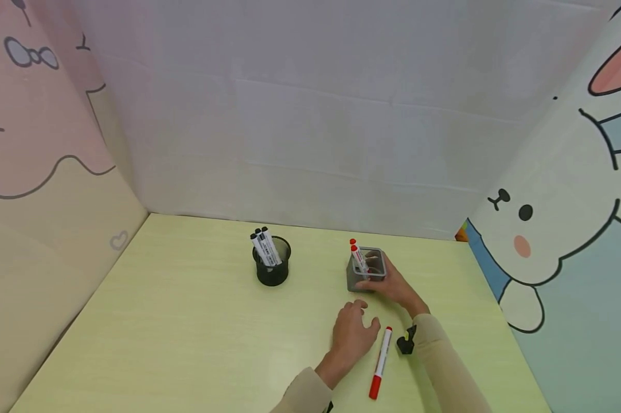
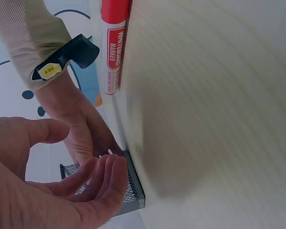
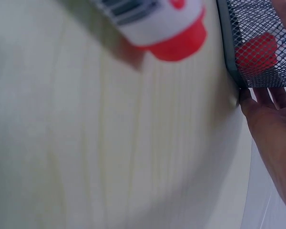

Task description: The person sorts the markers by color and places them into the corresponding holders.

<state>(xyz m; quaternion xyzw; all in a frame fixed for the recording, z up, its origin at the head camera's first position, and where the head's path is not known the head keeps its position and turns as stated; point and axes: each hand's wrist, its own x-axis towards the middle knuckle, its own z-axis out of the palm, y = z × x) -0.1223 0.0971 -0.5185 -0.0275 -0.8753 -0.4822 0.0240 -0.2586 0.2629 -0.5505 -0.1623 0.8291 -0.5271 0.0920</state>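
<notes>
My right hand (image 1: 393,284) grips a square grey mesh pen holder (image 1: 352,281) from its right side, with the thumb along the near wall. Two white markers with red ends (image 1: 360,259) lean inside the holder. My left hand (image 1: 352,331) is just in front of the holder, its fingers loosely bent, thumb apart and nothing held. In the left wrist view, those fingers overlap the mesh wall (image 2: 133,191). A red-and-white whiteboard marker (image 1: 381,363) lies on the table between the two forearms, red cap toward me.
To the left stands a round black mesh pen cup (image 1: 272,276) with several black-ended white markers (image 1: 265,248) in it. The pale wooden table (image 1: 176,321) meets a white backdrop (image 1: 300,143) behind. A cartoon-printed panel (image 1: 573,258) borders the right side.
</notes>
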